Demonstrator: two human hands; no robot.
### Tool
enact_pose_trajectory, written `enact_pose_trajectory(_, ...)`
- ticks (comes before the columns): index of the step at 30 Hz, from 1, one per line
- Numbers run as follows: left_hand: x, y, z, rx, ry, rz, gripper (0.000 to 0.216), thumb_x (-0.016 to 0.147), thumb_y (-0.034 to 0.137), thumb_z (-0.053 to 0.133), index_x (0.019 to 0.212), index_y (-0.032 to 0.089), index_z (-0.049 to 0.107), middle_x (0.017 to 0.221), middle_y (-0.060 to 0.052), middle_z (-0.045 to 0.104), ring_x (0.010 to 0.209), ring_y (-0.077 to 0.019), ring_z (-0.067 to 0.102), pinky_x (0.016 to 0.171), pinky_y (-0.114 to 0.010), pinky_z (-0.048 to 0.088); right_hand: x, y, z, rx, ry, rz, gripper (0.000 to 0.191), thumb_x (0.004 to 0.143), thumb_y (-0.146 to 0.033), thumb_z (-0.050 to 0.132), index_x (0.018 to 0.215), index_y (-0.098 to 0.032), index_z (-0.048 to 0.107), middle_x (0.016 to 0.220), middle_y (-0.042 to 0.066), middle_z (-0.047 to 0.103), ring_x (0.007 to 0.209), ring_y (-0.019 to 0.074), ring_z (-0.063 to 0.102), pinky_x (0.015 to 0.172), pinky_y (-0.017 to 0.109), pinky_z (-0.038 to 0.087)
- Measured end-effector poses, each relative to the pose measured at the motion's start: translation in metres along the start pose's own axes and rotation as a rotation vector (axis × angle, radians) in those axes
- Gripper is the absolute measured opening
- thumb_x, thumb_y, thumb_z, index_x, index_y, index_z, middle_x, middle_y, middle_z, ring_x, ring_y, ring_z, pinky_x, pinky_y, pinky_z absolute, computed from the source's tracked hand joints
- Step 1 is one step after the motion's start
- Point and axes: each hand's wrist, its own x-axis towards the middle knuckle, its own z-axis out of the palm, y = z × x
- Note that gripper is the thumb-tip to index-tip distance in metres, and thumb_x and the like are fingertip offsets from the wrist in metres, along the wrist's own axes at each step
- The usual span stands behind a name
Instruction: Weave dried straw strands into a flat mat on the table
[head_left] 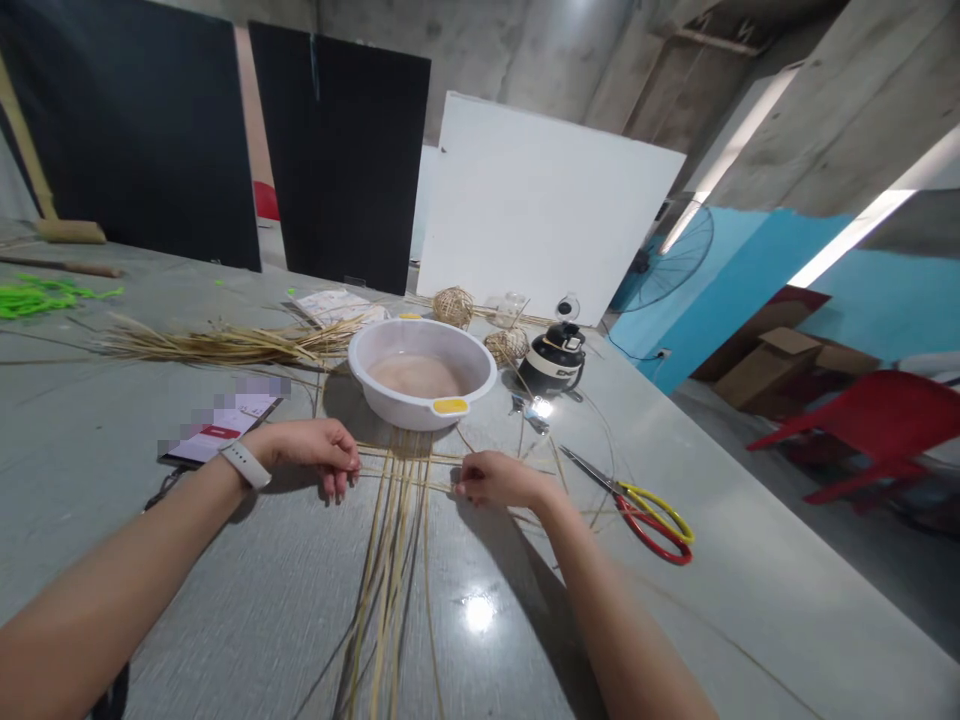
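Observation:
Several long thin cane strands (pixel 390 560) lie side by side on the grey table (pixel 247 600), running from the near edge toward a white basin. A few crosswise strands (pixel 405 460) lie over them. My left hand (pixel 315 448), with a white wristband, curls its fingers down onto the left ends of the cross strands. My right hand (pixel 495 480) pinches the cross strands at their right side, fingers pressed together.
A white basin (pixel 422 375) with water stands just beyond the strands. Red and yellow scissors (pixel 637 505) lie to the right. A bundle of cane (pixel 225 345), woven balls (pixel 453 305), a black jar (pixel 553 362), a phone (pixel 217 425) and green cord (pixel 37 295) lie farther off.

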Motion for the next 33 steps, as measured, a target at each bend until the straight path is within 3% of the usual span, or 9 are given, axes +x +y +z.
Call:
enact_pose_trajectory(5,-0.002,0.001,-0.002,0.015,0.016,-0.016,0.034,0.08,0.048,0.075,0.079,0.014,0.071,0.071,-0.009,0.076,0.066,-0.0204,0.074,0.062,-0.029,0.055,0.0,0.003,-0.002,0.073,0.049,-0.041,0.008,0.082,-0.022,0.064,0.078,-0.019,0.071,0.065,0.0,0.067,0.063,0.0154,0.057,0.058,0.023,0.039)
enact_pose_trajectory(8,-0.001,0.001,-0.001,0.007,0.041,-0.022,0.033,0.079,0.046,0.076,0.078,0.013,0.07,0.071,-0.009,0.076,0.064,-0.02,0.073,0.061,-0.028,0.054,-0.003,0.003,-0.009,-0.1,0.089,-0.02,0.009,0.082,-0.022,0.066,0.076,-0.018,0.073,0.073,0.002,0.071,0.07,0.0161,0.059,0.061,0.023,0.038)
enact_pose_trajectory(13,0.0,0.003,0.0,0.016,0.078,-0.042,0.037,0.074,0.049,0.079,0.075,0.013,0.07,0.067,-0.008,0.074,0.062,-0.0197,0.072,0.061,-0.029,0.054,-0.012,-0.001,-0.019,-0.403,0.226,0.193,0.013,0.085,-0.017,0.063,0.087,-0.017,0.076,0.084,0.006,0.074,0.078,0.019,0.063,0.062,0.026,0.035)
enact_pose_trajectory(19,-0.007,0.003,-0.006,0.03,0.101,-0.057,0.036,0.072,0.049,0.08,0.073,0.014,0.068,0.067,-0.007,0.074,0.062,-0.0197,0.072,0.062,-0.03,0.055,-0.011,-0.013,-0.018,-0.627,0.399,0.228,0.021,0.091,-0.02,0.057,0.09,-0.021,0.078,0.107,0.011,0.07,0.095,0.0245,0.066,0.064,0.028,0.036)
enact_pose_trajectory(22,-0.006,0.0,-0.007,0.038,0.119,-0.078,0.035,0.07,0.047,0.081,0.074,0.014,0.068,0.067,-0.007,0.074,0.061,-0.0196,0.072,0.061,-0.03,0.055,-0.009,-0.015,-0.017,-0.716,0.447,0.29,0.024,0.098,-0.024,0.053,0.095,-0.022,0.076,0.106,0.011,0.069,0.09,0.0234,0.068,0.063,0.029,0.037)
enact_pose_trajectory(25,-0.003,-0.002,-0.006,0.031,0.124,-0.072,0.034,0.071,0.045,0.079,0.074,0.014,0.067,0.067,-0.008,0.074,0.062,-0.0203,0.072,0.062,-0.03,0.054,-0.008,-0.012,-0.016,-0.733,0.582,0.338,0.029,0.104,-0.03,0.044,0.108,-0.023,0.072,0.104,0.011,0.069,0.083,0.022,0.07,0.061,0.029,0.038)
enact_pose_trajectory(29,-0.002,-0.002,-0.005,0.035,0.112,-0.057,0.033,0.071,0.044,0.079,0.074,0.014,0.066,0.068,-0.009,0.074,0.063,-0.0214,0.072,0.062,-0.031,0.054,-0.006,-0.007,-0.013,-0.778,0.684,0.19,0.028,0.104,-0.029,0.044,0.112,-0.023,0.071,0.106,0.01,0.071,0.09,0.0218,0.069,0.069,0.029,0.043)
enact_pose_trajectory(33,-0.004,-0.001,-0.005,0.04,0.115,-0.068,0.035,0.07,0.046,0.08,0.074,0.014,0.065,0.067,-0.008,0.074,0.063,-0.0218,0.072,0.064,-0.033,0.054,-0.002,-0.003,-0.011,-0.799,0.622,-0.087,0.024,0.101,-0.022,0.05,0.104,-0.021,0.073,0.105,0.01,0.072,0.107,0.0229,0.064,0.09,0.029,0.043)
